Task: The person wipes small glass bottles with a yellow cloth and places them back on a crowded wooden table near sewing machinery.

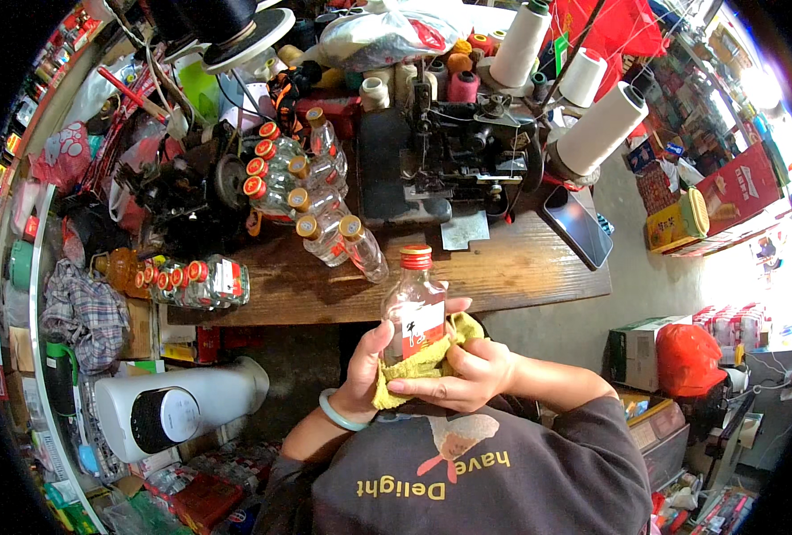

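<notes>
A small clear glass bottle [416,292] with a red cap and a white-and-red label stands upright between my hands, in front of my chest. My left hand [362,364] is closed around the bottle's left side. With my right hand [469,373] I grip a yellow-green cloth [421,360], which wraps the bottle's lower part and hides its base. On the wooden table just beyond stand several similar clear bottles with gold caps [332,234]. Behind them is a group of red-capped bottles [276,178].
A black sewing machine [476,143] sits on the wooden table [503,267], with large white thread cones [603,129] beside it. A phone [578,227] lies at the table's right end. More red-capped bottles [202,282] stand at the left corner. A white appliance [177,406] is below.
</notes>
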A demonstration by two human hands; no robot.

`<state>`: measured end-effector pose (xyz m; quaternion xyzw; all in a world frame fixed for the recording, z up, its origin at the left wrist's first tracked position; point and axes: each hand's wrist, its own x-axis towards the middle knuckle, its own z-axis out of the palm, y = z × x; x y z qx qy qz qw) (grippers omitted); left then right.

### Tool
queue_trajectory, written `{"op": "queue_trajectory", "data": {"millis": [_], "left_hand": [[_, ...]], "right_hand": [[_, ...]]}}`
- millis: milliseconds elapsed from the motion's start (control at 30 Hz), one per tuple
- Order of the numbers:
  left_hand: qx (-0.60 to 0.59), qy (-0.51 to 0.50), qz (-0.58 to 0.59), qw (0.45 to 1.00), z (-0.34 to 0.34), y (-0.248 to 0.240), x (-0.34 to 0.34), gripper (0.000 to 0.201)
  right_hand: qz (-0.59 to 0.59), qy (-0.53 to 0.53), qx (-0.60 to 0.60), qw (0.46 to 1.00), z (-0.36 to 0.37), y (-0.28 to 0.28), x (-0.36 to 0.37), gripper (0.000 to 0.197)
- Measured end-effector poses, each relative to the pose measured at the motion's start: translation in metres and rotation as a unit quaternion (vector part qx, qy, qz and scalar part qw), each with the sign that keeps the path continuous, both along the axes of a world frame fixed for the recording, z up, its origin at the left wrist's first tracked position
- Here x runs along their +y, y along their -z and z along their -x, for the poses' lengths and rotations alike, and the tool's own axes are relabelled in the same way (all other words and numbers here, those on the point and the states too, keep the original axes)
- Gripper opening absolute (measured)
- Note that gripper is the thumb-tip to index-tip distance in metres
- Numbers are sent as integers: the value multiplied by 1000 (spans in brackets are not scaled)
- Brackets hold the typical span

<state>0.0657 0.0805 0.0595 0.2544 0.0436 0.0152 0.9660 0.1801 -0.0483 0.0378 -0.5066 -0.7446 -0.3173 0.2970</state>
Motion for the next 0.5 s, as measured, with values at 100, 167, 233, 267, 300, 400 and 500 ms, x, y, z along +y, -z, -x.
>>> {"op": "queue_trajectory", "data": {"millis": [100,167,233,267,300,400,500], "left_hand": [[19,-17,-6,1000,2,-1,-1,81],[19,-57,-167,984,9,5,1,82],[34,-50,-175,983,12,1,4,80],[18,-46,-128,991,13,0,5,76],[2,-43,-80,996,14,0,5,71],[-8,-116,-130,985,8,-1,5,59],[12,-160,-150,976,3,-3,-3,49]], "right_hand": [[-8,-17,-38,999,-10,7,-2,35],[-38,-16,-83,996,-16,11,-5,30],[-14,-31,-68,997,-24,13,-11,29],[-17,-34,-52,998,-29,17,-13,28],[-19,-37,-37,998,-33,19,-15,28],[-19,-15,14,1000,-38,21,-18,28],[-13,-16,4,1000,-33,19,-15,26]]}}
